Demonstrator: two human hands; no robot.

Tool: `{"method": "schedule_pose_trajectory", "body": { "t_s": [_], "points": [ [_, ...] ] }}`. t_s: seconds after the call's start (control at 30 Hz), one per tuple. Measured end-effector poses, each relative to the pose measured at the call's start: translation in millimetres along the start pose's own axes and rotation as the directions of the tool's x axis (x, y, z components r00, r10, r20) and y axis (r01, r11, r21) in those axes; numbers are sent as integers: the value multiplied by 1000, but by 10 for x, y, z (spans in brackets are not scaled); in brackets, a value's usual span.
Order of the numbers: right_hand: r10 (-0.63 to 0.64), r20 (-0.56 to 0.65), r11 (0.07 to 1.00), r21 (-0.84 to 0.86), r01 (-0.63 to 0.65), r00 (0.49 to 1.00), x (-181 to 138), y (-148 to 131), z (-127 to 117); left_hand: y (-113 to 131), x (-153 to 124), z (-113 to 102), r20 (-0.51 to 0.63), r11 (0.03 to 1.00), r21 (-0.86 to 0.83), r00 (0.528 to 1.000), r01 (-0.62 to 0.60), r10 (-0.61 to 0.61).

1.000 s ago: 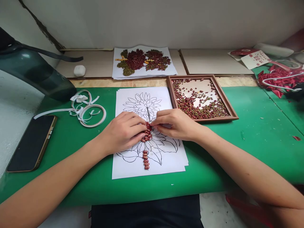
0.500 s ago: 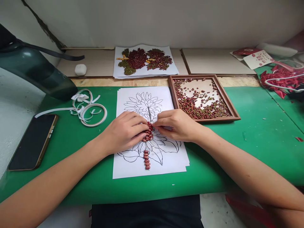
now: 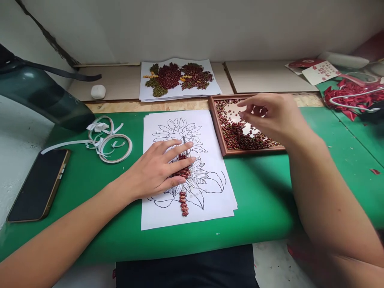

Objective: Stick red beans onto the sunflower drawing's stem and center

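My left hand (image 3: pixel 163 166) lies with spread fingers on a sheet of paper (image 3: pixel 159 218) printed with a flower line drawing. Dark red beans (image 3: pixel 182 173) fill the flower's centre, partly hidden under those fingers. Below them, a column of speckled beans (image 3: pixel 184 205) runs along the stem. Over the wooden-framed tray (image 3: pixel 220 130) hovers my right hand (image 3: pixel 267 114), thumb and index finger a little apart, with nothing visible between them. Small red and green beans (image 3: pixel 240 136) are scattered in the tray, thickest toward its near side.
At the back rests a sheet with a finished-looking bean picture (image 3: pixel 177 80). On the left are rolls of white tape (image 3: pixel 115 148), a phone (image 3: pixel 37 186), a dark bottle (image 3: pixel 45 92) and a small white case (image 3: pixel 98 92). Red shredded paper (image 3: pixel 351 96) lies far right.
My right hand has left the flower's centre and moved right and away from me, over the tray. My left hand has stayed on the paper, its fingers now flatter and more spread.
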State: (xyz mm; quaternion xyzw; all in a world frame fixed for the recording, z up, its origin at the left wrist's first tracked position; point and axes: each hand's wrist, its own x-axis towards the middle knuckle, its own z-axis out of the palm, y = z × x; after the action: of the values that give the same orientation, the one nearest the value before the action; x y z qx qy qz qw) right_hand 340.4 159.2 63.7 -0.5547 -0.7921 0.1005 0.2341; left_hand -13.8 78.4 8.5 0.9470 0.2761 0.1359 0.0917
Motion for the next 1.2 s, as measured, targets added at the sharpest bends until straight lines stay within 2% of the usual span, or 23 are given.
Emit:
{"method": "schedule_pose_trajectory", "body": {
  "t_s": [0.1,0.17,0.3,0.57,0.67,0.83,1.03,1.2],
  "points": [
    [175,143,982,-91,-163,974,30,274,-137,3,6,14,47,1000,0,999,5,-5],
    [205,239,977,-110,-184,949,34,378,-175,4,14,11,69,1000,-7,998,5,-5],
    [150,411,988,-98,-121,899,30,427,-182,32,24,-14,142,1000,13,990,-2,0],
    [-8,512,999,39,-14,859,-2,347,-125,153,6,-49,200,997,-39,977,-69,76],
    [-36,512,999,18,31,858,-15,262,-52,147,2,-43,196,997,-48,978,-60,68],
    [-49,422,996,-43,74,905,1,155,92,117,3,-29,151,995,-94,987,-39,53],
    [-17,346,992,-113,60,938,50,212,98,84,4,-37,152,995,-85,986,-61,73],
    [55,241,991,-129,-24,969,53,353,31,82,-4,-52,129,995,-78,989,-63,72]
  ]
}}
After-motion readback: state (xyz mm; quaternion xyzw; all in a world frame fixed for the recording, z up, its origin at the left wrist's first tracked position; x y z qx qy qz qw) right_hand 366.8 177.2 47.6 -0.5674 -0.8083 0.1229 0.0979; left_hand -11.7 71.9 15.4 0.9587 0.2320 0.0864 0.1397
